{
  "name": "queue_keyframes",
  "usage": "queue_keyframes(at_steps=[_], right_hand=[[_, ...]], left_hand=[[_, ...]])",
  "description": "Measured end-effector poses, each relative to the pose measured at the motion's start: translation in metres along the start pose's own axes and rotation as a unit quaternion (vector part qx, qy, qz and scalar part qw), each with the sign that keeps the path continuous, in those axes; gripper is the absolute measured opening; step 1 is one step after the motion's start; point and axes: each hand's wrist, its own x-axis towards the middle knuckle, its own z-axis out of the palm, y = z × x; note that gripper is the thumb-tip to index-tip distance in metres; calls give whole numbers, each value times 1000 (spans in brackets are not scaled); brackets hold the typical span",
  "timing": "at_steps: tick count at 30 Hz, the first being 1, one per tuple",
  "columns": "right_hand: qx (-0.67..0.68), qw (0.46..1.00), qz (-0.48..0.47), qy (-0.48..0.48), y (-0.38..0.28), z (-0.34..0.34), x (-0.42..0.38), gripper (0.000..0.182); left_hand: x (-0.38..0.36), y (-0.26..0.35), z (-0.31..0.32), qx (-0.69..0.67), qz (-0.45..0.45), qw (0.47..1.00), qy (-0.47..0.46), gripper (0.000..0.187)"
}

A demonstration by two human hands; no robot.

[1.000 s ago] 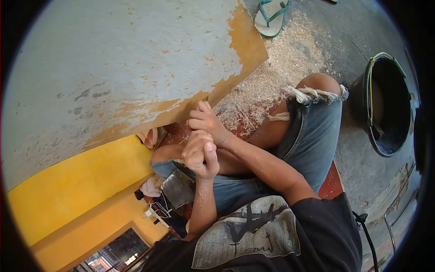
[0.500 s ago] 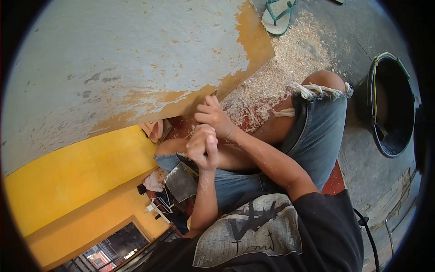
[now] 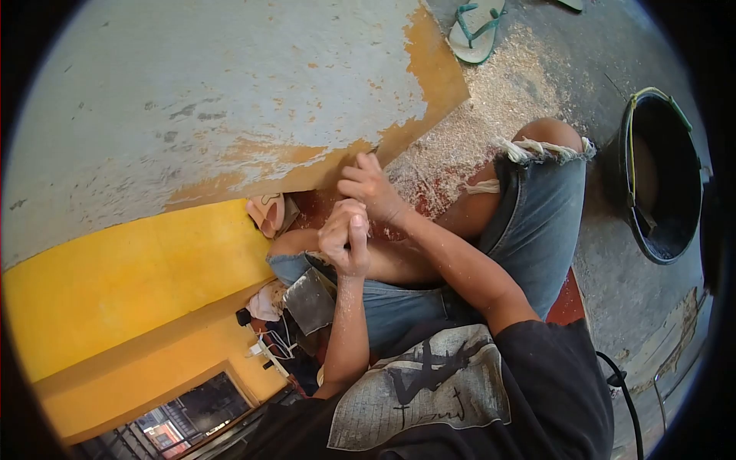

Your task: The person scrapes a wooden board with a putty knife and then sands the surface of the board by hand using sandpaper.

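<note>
A large board (image 3: 253,92), pale grey with worn orange-brown patches, fills the upper left. Just below its lower edge my left hand (image 3: 343,238) is closed like a fist with the thumb up; whatever it grips is hidden. My right hand (image 3: 369,188) is beside and above it, fingers curled, close against the board's orange edge. A small dark tip shows past its fingers, too small to make out. The two hands are close together over my crossed legs. Pale shavings (image 3: 498,100) lie on the floor beside the board, and dust clings to my left forearm.
A black bucket (image 3: 665,176) with a yellow-green rim stands at the right. At the top lies a green-strapped sandal (image 3: 475,34). A yellow wall (image 3: 138,284) is at the left, with a grey metal piece (image 3: 309,300) and white cables (image 3: 282,346) near my left knee.
Both hands have shifted slightly, my right hand a little to the right. The board appears slightly farther right and higher at its lower edge, as the view has moved.
</note>
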Motion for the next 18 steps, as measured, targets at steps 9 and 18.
queue_keyframes(at_steps=[9,18], right_hand=[[-4,1000,-1,13,-4,-9,9,20],[8,1000,-24,15,9,-6,1,21]], left_hand=[[5,-2,15,14,8,1000,-6,37],[-6,9,8,9,-14,1000,1,36]])
